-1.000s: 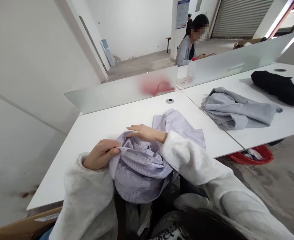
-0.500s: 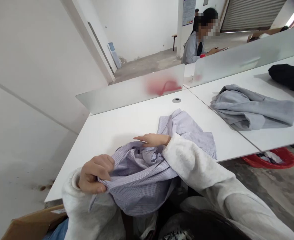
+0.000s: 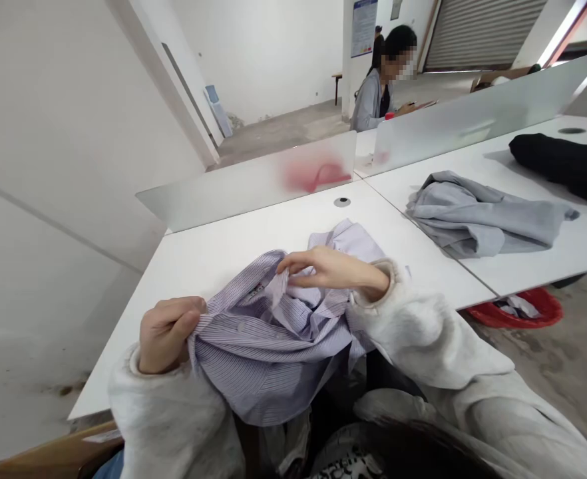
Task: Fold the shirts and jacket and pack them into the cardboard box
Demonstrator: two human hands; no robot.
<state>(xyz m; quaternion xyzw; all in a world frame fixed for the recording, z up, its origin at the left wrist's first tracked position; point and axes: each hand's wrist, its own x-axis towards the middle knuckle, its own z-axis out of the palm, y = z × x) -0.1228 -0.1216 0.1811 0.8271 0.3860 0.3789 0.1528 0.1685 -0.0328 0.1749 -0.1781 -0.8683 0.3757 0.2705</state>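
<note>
A lilac pinstriped button shirt point(image 3: 268, 352) lies bunched at the near edge of the white desk point(image 3: 273, 226), with its button placket showing. My left hand point(image 3: 166, 334) is shut on the shirt's front edge, holding it up near my left sleeve. Over the middle of the shirt, my right hand point(image 3: 331, 271) has its fingers curled on a raised fold near the collar. The shirt's far part spreads flat on the desk beyond that hand. Its lower part hangs over the desk edge toward my lap.
A grey garment point(image 3: 478, 223) and a black garment point(image 3: 558, 166) lie on the adjoining desk to the right. Frosted dividers point(image 3: 243, 189) line the far edges. A red basket point(image 3: 518, 309) sits on the floor. A seated person point(image 3: 373, 100) is beyond the dividers.
My right hand has drawn back toward me and curled onto a fold. My left hand has lifted the shirt's edge, opening the bunched cloth so the placket shows.
</note>
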